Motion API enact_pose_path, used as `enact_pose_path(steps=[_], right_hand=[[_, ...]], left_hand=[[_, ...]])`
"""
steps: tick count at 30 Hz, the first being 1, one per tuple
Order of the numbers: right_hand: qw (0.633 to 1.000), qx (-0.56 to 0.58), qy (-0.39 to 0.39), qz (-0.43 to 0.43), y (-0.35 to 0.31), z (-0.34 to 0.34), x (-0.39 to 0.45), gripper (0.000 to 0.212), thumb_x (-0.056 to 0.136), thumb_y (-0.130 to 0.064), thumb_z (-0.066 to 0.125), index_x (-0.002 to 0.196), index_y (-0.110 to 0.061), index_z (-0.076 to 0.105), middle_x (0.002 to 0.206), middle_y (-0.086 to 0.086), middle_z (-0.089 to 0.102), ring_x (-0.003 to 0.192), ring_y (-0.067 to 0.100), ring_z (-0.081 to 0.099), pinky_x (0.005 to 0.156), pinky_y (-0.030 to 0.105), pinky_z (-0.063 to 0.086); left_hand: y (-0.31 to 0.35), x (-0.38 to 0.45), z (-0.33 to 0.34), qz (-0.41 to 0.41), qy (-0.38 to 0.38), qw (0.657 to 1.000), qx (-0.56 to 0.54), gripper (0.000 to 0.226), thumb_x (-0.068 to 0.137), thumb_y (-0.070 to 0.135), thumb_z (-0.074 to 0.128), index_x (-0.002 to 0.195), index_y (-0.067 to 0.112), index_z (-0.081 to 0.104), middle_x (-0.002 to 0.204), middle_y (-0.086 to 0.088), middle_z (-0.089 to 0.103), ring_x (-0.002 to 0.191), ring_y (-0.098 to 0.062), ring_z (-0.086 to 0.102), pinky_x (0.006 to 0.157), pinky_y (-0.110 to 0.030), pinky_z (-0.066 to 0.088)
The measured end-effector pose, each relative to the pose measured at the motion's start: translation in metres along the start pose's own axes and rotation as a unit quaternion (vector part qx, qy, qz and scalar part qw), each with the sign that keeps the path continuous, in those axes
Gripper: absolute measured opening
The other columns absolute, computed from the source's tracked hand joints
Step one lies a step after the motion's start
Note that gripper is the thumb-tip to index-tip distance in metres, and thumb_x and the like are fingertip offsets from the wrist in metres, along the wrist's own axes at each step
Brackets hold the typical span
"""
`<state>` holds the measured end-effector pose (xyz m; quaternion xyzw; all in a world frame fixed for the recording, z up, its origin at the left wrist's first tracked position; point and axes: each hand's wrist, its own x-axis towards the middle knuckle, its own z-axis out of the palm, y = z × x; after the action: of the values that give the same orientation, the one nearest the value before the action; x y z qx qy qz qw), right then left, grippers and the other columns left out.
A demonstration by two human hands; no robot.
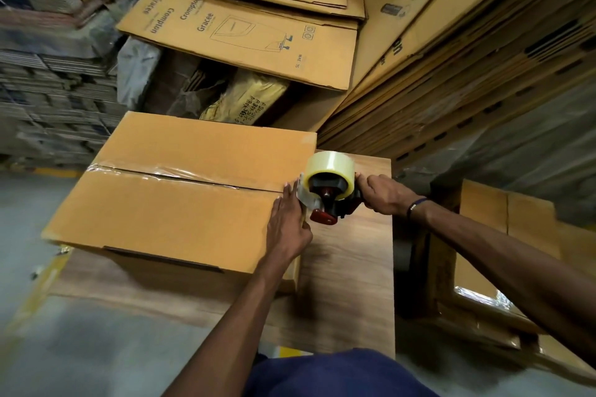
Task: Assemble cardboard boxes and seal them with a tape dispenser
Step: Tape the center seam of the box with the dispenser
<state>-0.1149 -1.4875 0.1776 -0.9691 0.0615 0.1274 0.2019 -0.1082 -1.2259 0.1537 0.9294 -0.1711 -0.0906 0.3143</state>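
Cardboard box (167, 203) under flat left fingers (283, 200), right fingers (366, 185) gripping tape dispenser (329, 193)

- The closed box (180, 190) is plain tan cardboard, its top seam under a glossy strip of clear tape (154, 171).
- The tape dispenser (329, 200) is black with dark red parts; its roll (329, 166) is a pale, yellowish clear.
- The desk (351, 271) shows a brown wood-grain pattern.
- The flat cartons (245, 32) leaning behind are tan with dark printed lettering and a line drawing.
- The wristband (416, 205) on the right arm is dark, purplish blue.
- The clothing (338, 374) at the bottom edge is navy blue.
- The floor (80, 348) is grey, with a yellow line (58, 171) across it.
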Motion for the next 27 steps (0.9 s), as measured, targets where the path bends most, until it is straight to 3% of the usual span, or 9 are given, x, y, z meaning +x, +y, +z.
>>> enact_pose_path(steps=[3,7,9,16,22,27], right_hand=[[1.0,0.011,-0.018,0.003,0.002,0.0,0.001,0.083,0.108,-0.059,0.012,0.074,-0.007,0.067,0.068,0.008,0.071,0.061,0.025,0.068,0.071,0.044,0.059],[0.995,0.056,-0.07,0.033,0.009,-0.009,0.005,0.093,0.101,-0.071,0.008,0.082,-0.002,0.068,0.075,0.017,0.073,0.055,0.024,0.063,0.058,0.043,0.06],[0.994,0.068,-0.08,0.04,0.01,-0.015,0.005,0.089,0.103,-0.07,0.01,0.081,-0.005,0.066,0.071,0.013,0.069,0.056,0.022,0.06,0.056,0.039,0.057],[0.992,0.101,-0.053,0.046,0.009,0.002,-0.011,0.082,0.107,-0.062,0.01,0.072,-0.01,0.062,0.064,0.006,0.065,0.053,0.02,0.061,0.056,0.033,0.055],[0.993,0.096,-0.047,0.047,0.004,0.001,-0.003,0.087,0.104,-0.066,0.01,0.076,-0.005,0.066,0.077,0.022,0.073,0.053,0.024,0.061,0.054,0.036,0.056],[0.996,0.073,-0.01,0.044,-0.003,0.008,-0.005,0.081,0.11,-0.056,0.012,0.068,-0.01,0.064,0.066,0.008,0.071,0.054,0.024,0.067,0.063,0.038,0.058]], left_hand=[[-0.001,0.002,0.004,0.022,0.011,1.0,0.012,0.104,0.082,0.001,0.061,0.165,0.019,0.0,0.172,-0.01,0.01,0.16,-0.02,0.004,0.126,-0.026,-0.002],[-0.001,0.003,0.006,0.033,0.012,0.999,0.024,0.103,0.081,0.002,0.061,0.165,0.015,0.004,0.172,-0.01,0.01,0.16,-0.018,-0.001,0.128,-0.03,-0.001],[-0.001,0.003,0.006,0.031,0.012,0.999,0.025,0.1,0.082,0.003,0.061,0.165,0.015,0.006,0.173,-0.009,0.009,0.16,-0.018,0.001,0.128,-0.03,0.0],[-0.004,0.002,0.013,0.049,0.051,0.997,0.033,0.082,0.097,0.006,0.051,0.166,0.017,0.009,0.17,-0.005,0.022,0.159,-0.017,0.007,0.129,-0.034,0.008],[-0.005,0.006,0.02,0.036,0.062,0.996,0.045,0.084,0.095,0.004,0.049,0.166,0.019,0.007,0.172,-0.002,0.018,0.16,-0.015,0.003,0.129,-0.035,0.008],[-0.005,0.009,0.024,0.027,0.066,0.996,0.043,0.094,0.087,0.0,0.054,0.165,0.02,0.006,0.171,-0.004,0.021,0.16,-0.018,0.005,0.129,-0.04,0.012]])
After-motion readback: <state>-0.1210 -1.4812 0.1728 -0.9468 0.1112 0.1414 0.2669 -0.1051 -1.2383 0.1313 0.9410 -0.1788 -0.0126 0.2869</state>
